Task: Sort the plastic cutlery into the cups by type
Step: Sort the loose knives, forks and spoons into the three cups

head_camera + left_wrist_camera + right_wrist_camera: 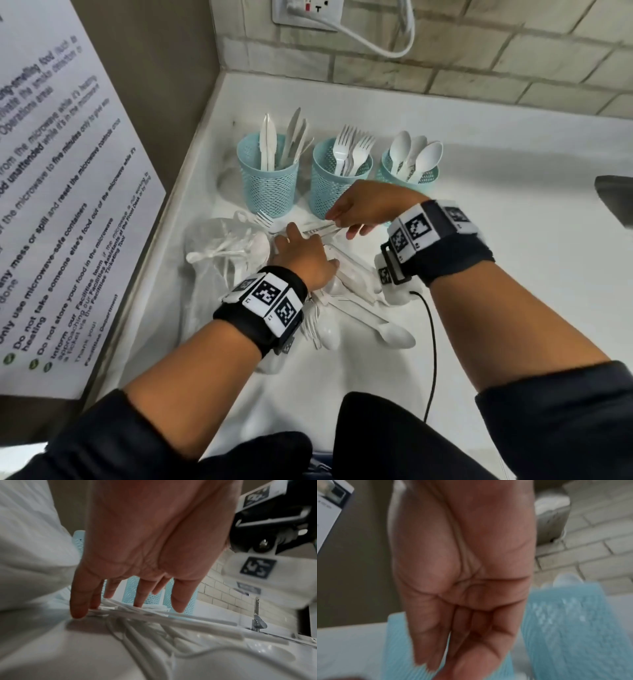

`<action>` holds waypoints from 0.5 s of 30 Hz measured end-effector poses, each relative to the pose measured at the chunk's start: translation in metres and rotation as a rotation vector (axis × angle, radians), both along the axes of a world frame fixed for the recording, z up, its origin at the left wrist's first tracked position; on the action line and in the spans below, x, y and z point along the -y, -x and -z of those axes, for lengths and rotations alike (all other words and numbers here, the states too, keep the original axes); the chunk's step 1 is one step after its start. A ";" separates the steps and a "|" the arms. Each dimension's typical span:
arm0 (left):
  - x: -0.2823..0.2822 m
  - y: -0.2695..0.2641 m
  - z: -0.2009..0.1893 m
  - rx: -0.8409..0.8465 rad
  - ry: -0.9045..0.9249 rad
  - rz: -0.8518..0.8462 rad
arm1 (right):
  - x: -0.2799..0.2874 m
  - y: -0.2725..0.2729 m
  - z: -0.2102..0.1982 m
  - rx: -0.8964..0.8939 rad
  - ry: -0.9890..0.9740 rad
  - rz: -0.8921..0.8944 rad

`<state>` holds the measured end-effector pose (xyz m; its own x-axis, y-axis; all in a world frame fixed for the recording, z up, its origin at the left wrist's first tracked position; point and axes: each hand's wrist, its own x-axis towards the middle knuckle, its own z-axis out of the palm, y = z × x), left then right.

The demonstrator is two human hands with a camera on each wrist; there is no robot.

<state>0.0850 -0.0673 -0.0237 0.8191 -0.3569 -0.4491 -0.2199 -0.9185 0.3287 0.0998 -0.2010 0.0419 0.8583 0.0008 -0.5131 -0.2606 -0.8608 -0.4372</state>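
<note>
Three teal mesh cups stand in a row on the white counter (513,274): the knife cup (267,185) on the left, the fork cup (337,192) in the middle, the spoon cup (428,176) on the right. In front of them lies a heap of loose white cutlery (356,301). My left hand (298,246) rests flat on the heap, and its straight fingers (78,601) press on white handles (188,623). My right hand (342,222) reaches left in front of the fork cup and pinches the handle of a white fork (267,219). The right wrist view is blurred; there the right hand (462,642) shows fingers held together.
A clear plastic bag (212,274) with more white spoons lies left of the heap, against a wall with a printed notice (51,205). A black cable (432,342) runs down from my right wrist. A brick wall (479,61) stands behind the cups. A dark object (616,202) is at the right edge.
</note>
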 end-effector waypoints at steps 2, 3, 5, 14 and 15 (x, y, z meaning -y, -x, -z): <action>-0.003 0.003 0.001 0.005 0.034 -0.002 | -0.007 -0.002 0.019 0.059 0.022 0.003; -0.005 0.003 0.002 0.008 0.055 -0.005 | -0.010 -0.003 0.026 0.083 0.038 -0.001; -0.008 0.002 0.005 0.026 0.111 -0.020 | -0.014 -0.003 0.037 0.139 0.117 -0.042; -0.008 0.008 0.008 0.125 0.147 -0.160 | -0.017 0.000 0.056 0.263 0.364 -0.147; -0.006 0.010 0.010 0.136 0.100 -0.129 | -0.016 0.002 0.055 0.265 0.375 -0.149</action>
<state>0.0751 -0.0612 -0.0337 0.9114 -0.2827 -0.2990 -0.1514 -0.9060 0.3952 0.0982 -0.1852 -0.0132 0.9642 -0.0091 -0.2649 -0.0435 -0.9913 -0.1243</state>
